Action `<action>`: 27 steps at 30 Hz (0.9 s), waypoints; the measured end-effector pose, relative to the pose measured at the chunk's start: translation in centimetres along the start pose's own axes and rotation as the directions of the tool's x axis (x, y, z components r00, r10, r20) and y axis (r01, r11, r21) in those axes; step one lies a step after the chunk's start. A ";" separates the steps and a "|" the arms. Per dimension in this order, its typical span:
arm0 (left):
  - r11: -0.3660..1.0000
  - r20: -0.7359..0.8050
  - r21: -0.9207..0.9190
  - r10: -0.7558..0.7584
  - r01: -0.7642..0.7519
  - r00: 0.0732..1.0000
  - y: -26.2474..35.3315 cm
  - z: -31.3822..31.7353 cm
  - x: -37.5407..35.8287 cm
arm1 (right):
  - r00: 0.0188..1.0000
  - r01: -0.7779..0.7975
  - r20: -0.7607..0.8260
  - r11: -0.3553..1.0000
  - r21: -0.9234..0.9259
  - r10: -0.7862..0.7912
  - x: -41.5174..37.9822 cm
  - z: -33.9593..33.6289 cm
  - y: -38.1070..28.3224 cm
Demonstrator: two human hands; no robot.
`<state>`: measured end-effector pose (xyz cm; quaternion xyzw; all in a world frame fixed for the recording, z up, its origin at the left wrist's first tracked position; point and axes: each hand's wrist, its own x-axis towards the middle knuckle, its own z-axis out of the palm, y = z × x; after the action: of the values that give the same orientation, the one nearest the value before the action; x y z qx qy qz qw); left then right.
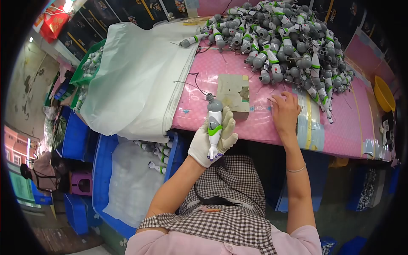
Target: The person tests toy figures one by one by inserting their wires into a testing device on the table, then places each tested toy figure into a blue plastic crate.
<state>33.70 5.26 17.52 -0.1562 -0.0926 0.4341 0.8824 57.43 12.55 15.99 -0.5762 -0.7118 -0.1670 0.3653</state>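
My left hand [229, 138], in a white glove, is turned palm up and holds a toy arm [215, 119]. The toy arm is white and grey with a green band and a small white hand at its lower end. Thin dark wires [197, 85] run from its grey ball end. My bare right hand [285, 111] is over the pink table covering [263, 127], fingers apart and loosely bent, holding nothing I can see. Between my hands and slightly farther back sits a grey metal block [231, 91].
A large heap of similar toy arms [289, 46] covers the back right of the table. White sheets [140, 72] lie at left. Below them stands a blue bin [100, 187] with several toy arms on a white liner. A yellow basket [383, 94] is at far right.
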 end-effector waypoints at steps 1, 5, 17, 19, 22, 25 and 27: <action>1.000 -0.001 0.000 0.000 0.000 1.000 0.2 -0.1 -0.1 | 0.999 0.002 -0.053 1.000 0.027 0.000 0.3 -0.7 -0.7; 0.903 -0.192 0.416 0.202 -0.106 0.960 -0.6 -0.3 -0.2 | 0.886 -0.464 0.404 0.443 0.767 0.229 -0.1 -4.3 -4.8; 0.589 -0.352 0.806 0.394 0.060 0.849 -4.5 -0.2 -0.2 | 0.649 -0.541 0.716 -0.506 0.672 0.257 0.6 -4.2 -6.3; 0.263 -0.294 0.946 0.458 0.188 0.839 -4.6 -0.2 -0.3 | 0.643 -0.602 0.734 -0.448 0.660 0.218 0.4 -3.9 -5.1; 0.151 -0.325 0.946 0.433 0.287 0.841 -4.7 -0.5 0.0 | 0.606 -0.692 0.767 -0.336 0.639 0.210 1.0 -2.8 -3.5; 0.034 -0.335 0.935 0.404 0.352 0.851 -4.7 0.0 0.9 | 0.638 -0.760 0.742 0.010 0.650 0.206 1.4 -1.5 -2.4; 0.081 -0.299 0.954 0.365 0.290 0.882 -4.3 0.5 1.4 | 0.798 -0.602 0.570 0.313 0.734 0.198 1.5 0.4 -2.1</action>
<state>37.58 3.94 19.53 0.3817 0.4471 0.3503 0.7292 55.19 13.30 17.14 -0.4735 -0.5721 0.4476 0.4981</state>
